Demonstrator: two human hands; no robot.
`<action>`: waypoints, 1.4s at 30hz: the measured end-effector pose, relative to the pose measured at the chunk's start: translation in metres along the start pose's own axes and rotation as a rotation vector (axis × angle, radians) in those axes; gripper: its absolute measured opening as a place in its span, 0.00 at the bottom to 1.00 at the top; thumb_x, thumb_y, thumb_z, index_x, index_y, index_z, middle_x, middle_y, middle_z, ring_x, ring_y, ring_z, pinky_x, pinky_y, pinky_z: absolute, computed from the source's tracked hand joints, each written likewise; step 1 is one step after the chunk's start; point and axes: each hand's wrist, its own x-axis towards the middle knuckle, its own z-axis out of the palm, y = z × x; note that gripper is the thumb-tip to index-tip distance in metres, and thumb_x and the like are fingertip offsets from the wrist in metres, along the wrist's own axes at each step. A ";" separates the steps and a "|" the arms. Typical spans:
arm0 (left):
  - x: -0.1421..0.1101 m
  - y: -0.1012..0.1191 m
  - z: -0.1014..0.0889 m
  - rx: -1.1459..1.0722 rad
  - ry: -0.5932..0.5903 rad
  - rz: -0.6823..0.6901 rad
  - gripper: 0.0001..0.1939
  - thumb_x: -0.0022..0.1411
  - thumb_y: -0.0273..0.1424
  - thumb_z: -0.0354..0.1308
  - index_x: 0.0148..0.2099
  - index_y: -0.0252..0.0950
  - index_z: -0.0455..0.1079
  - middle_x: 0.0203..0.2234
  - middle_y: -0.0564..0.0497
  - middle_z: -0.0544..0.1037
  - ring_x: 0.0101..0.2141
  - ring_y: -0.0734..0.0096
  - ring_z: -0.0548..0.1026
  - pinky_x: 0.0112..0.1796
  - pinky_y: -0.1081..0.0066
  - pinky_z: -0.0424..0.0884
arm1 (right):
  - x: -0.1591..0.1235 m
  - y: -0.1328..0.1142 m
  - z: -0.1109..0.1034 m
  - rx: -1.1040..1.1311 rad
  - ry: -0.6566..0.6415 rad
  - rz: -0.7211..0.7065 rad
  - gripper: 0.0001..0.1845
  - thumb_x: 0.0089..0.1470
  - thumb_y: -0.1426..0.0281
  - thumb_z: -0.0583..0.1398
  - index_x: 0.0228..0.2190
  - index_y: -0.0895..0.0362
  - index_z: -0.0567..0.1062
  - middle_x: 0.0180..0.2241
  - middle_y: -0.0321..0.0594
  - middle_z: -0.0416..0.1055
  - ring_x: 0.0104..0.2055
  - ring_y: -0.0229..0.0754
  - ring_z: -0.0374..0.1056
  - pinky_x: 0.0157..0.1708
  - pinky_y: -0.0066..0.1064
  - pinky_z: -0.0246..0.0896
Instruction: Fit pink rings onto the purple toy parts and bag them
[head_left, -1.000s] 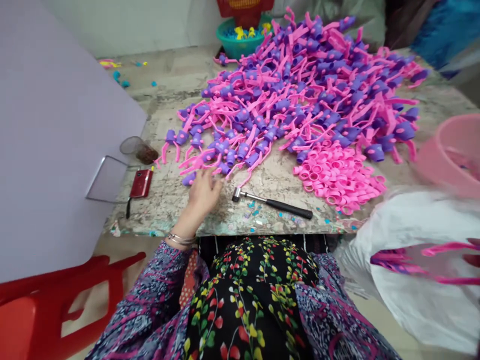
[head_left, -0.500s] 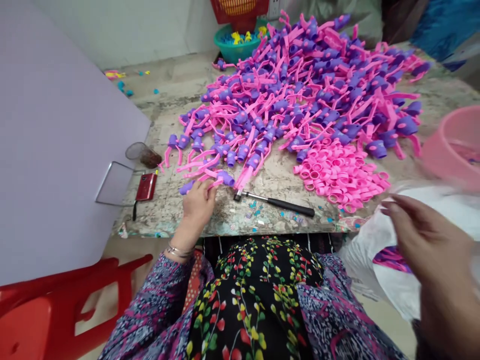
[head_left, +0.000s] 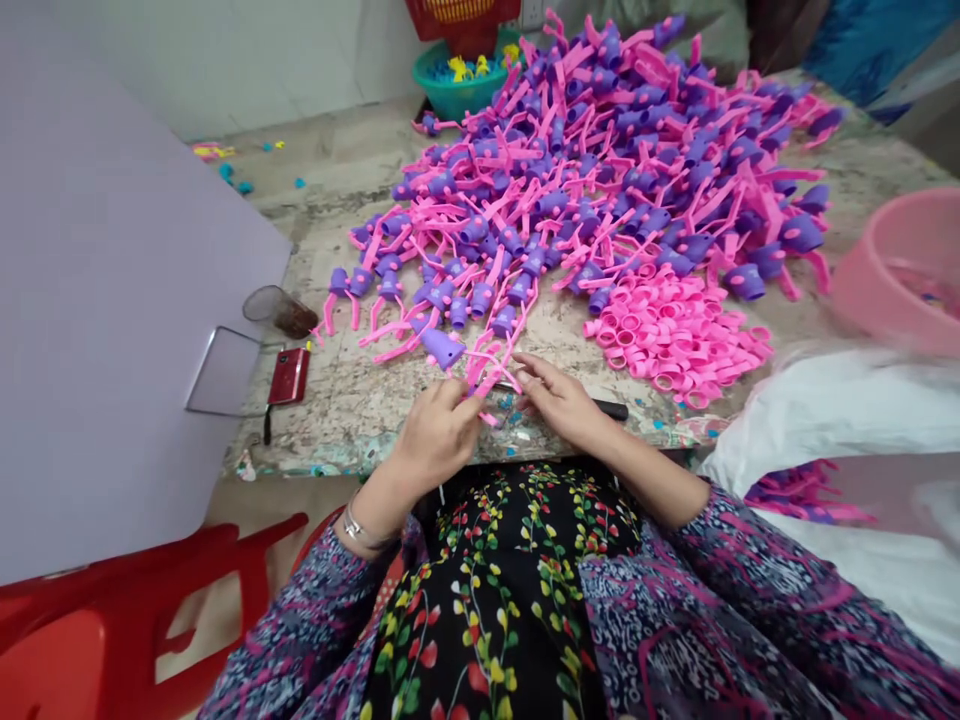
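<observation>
My left hand (head_left: 441,432) is closed around a pink-and-purple plastic toy part (head_left: 489,378), whose thin pink limbs stick up past the fingers. From the other side, the fingertips of my right hand (head_left: 561,402) close on the end of a pink limb. Just beyond my left fingers is a purple cone-shaped piece (head_left: 441,345); whether it is joined to the held part I cannot tell. Beneath my hands lies a hammer, mostly covered, with the end of its black handle (head_left: 613,410) showing. A large heap of similar pink-and-purple parts (head_left: 600,170) spreads behind.
Pink plastic rings (head_left: 679,335) are piled at right, near a pink tub (head_left: 900,265) and a white bag (head_left: 817,400) holding more parts. At left stand a glass (head_left: 281,312), a red phone-like device (head_left: 289,376) and a pale panel (head_left: 135,280). A teal basin (head_left: 457,95) sits behind.
My right hand has come from above the white bag to meet my left hand at the table edge. My left hand has shifted right with a toy part; both now cover most of the hammer.
</observation>
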 end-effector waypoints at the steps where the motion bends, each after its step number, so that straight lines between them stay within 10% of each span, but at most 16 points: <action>1: 0.002 -0.004 0.005 -0.034 -0.026 -0.009 0.08 0.60 0.24 0.53 0.39 0.35 0.73 0.35 0.44 0.73 0.36 0.61 0.71 0.36 0.63 0.70 | 0.003 0.003 0.003 0.096 -0.013 0.074 0.21 0.61 0.63 0.56 0.54 0.54 0.70 0.42 0.43 0.75 0.29 0.38 0.73 0.30 0.33 0.71; 6: 0.012 -0.019 0.025 -0.120 -0.097 -0.021 0.10 0.58 0.22 0.53 0.39 0.35 0.74 0.42 0.41 0.73 0.43 0.57 0.72 0.43 0.57 0.71 | 0.009 0.009 0.008 0.366 -0.040 0.214 0.13 0.54 0.66 0.62 0.42 0.56 0.75 0.31 0.37 0.76 0.24 0.33 0.71 0.24 0.24 0.66; 14: 0.040 -0.023 0.016 -0.289 0.162 -0.129 0.22 0.64 0.28 0.53 0.59 0.47 0.66 0.64 0.47 0.60 0.64 0.53 0.58 0.60 0.51 0.61 | 0.038 -0.013 -0.002 0.613 0.117 0.068 0.12 0.51 0.67 0.65 0.36 0.55 0.70 0.26 0.31 0.74 0.25 0.32 0.70 0.28 0.25 0.67; 22: 0.027 -0.031 0.054 -0.163 -0.224 -0.266 0.22 0.65 0.32 0.53 0.60 0.35 0.66 0.58 0.39 0.70 0.56 0.52 0.70 0.55 0.52 0.65 | 0.064 -0.013 -0.019 0.265 0.295 -0.198 0.07 0.55 0.71 0.60 0.38 0.54 0.69 0.28 0.31 0.70 0.26 0.33 0.68 0.30 0.29 0.67; 29: 0.026 -0.029 0.056 -0.400 0.034 -0.351 0.18 0.64 0.33 0.54 0.55 0.35 0.70 0.49 0.41 0.77 0.51 0.58 0.74 0.53 0.55 0.68 | 0.062 -0.012 -0.020 0.513 0.215 -0.099 0.09 0.47 0.74 0.63 0.33 0.55 0.71 0.24 0.30 0.72 0.24 0.32 0.68 0.29 0.27 0.67; 34: 0.036 -0.025 0.053 -0.971 0.316 -0.581 0.16 0.61 0.36 0.58 0.51 0.38 0.70 0.46 0.44 0.78 0.48 0.63 0.76 0.52 0.57 0.69 | 0.052 -0.005 -0.011 0.654 0.126 0.010 0.13 0.44 0.72 0.65 0.34 0.55 0.70 0.23 0.29 0.73 0.24 0.32 0.69 0.29 0.26 0.67; 42: 0.069 -0.020 0.043 -1.466 0.451 -0.811 0.16 0.53 0.41 0.66 0.40 0.39 0.69 0.29 0.53 0.75 0.21 0.78 0.71 0.26 0.72 0.67 | 0.035 0.009 -0.001 0.476 0.044 0.029 0.13 0.43 0.70 0.65 0.36 0.55 0.75 0.25 0.30 0.74 0.24 0.32 0.69 0.27 0.25 0.66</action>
